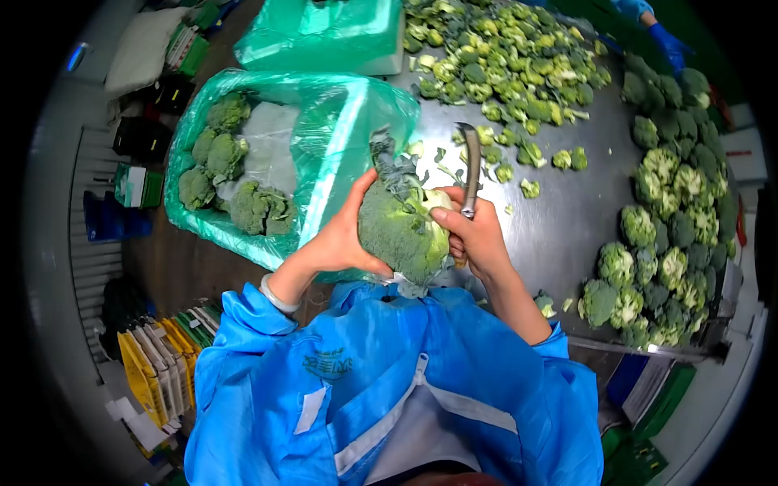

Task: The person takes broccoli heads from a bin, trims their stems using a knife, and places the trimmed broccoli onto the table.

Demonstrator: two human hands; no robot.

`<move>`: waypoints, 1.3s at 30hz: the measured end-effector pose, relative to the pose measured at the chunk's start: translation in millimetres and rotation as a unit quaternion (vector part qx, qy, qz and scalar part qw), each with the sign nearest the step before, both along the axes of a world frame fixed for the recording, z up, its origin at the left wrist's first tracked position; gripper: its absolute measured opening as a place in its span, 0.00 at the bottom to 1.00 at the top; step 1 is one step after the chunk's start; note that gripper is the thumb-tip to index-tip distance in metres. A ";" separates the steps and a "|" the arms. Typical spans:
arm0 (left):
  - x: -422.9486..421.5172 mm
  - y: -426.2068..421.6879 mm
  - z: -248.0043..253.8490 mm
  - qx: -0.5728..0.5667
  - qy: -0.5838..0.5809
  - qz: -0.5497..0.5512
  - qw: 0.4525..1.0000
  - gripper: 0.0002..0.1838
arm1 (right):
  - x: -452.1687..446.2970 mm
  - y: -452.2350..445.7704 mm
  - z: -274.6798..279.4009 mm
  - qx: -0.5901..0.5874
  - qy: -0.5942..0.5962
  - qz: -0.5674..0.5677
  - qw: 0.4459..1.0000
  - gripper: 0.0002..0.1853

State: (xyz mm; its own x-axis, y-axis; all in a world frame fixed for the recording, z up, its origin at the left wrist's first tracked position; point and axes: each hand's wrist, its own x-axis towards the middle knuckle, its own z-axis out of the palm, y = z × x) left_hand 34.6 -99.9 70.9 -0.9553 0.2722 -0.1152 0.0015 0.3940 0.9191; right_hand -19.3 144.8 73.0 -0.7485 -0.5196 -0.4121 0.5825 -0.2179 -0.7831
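So there's a big, bumpy green broccoli head (399,231) right between the left hand (334,240) and right hand (480,235), crown facing left, pale side facing right, dark ragged leaves (394,172) poking out the far end. Left's wrapped around the crown. Right's curled around the handle of a hooked grey metal knife (473,166), long axis pointing away from the body, tip bending left.
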 end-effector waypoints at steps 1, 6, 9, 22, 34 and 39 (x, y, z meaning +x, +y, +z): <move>4.6 8.5 -2.8 0.031 -0.026 0.011 0.999 0.73 | 3.6 5.8 -3.5 0.009 -0.012 -0.001 1.000 0.24; 20.7 36.3 -11.3 0.275 -0.170 0.110 0.940 0.68 | 17.1 42.1 -21.3 0.023 0.048 0.022 0.998 0.21; 37.3 35.0 -32.3 0.446 -0.247 0.185 0.840 0.56 | 27.0 74.0 -41.5 0.296 0.463 -0.046 0.834 0.17; 47.8 41.6 -30.4 0.633 -0.374 0.126 0.666 0.48 | 48.3 53.5 -56.3 0.432 0.549 0.018 0.715 0.19; 48.7 43.6 -6.5 0.599 -0.432 0.201 0.644 0.47 | 28.3 40.9 -73.4 0.393 0.578 -0.028 0.715 0.04; 45.9 11.7 -31.9 0.478 -0.373 0.274 0.746 0.49 | 41.4 81.5 -203.3 0.597 0.408 0.200 0.661 0.08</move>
